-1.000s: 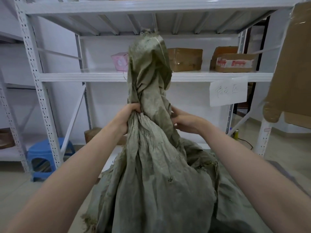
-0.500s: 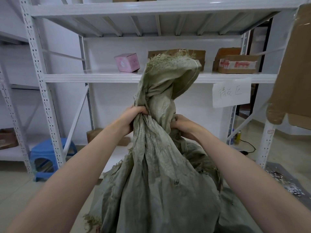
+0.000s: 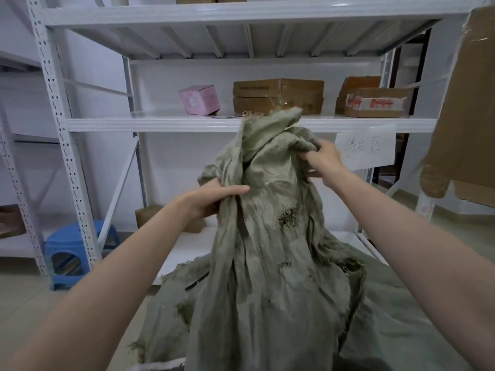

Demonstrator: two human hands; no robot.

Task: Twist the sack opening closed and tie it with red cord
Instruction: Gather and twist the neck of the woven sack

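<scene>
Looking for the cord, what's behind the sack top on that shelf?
Behind the sack top, a brown carton sits on the shelf, pink box beside it. No red cord shows; the carton's lower front is covered.

White steel shelf unit [image 3: 241, 124]. Middle shelf carries a pink box [image 3: 199, 99], a stack of flat brown cartons [image 3: 278, 96] and, well to the right, a taped carton [image 3: 373, 101]. Lower shelf: a brown block [image 3: 150, 214]. Tiled floor [image 3: 24, 295]: blue plastic stool [image 3: 72, 250]; olive sack [image 3: 267, 290].
</scene>
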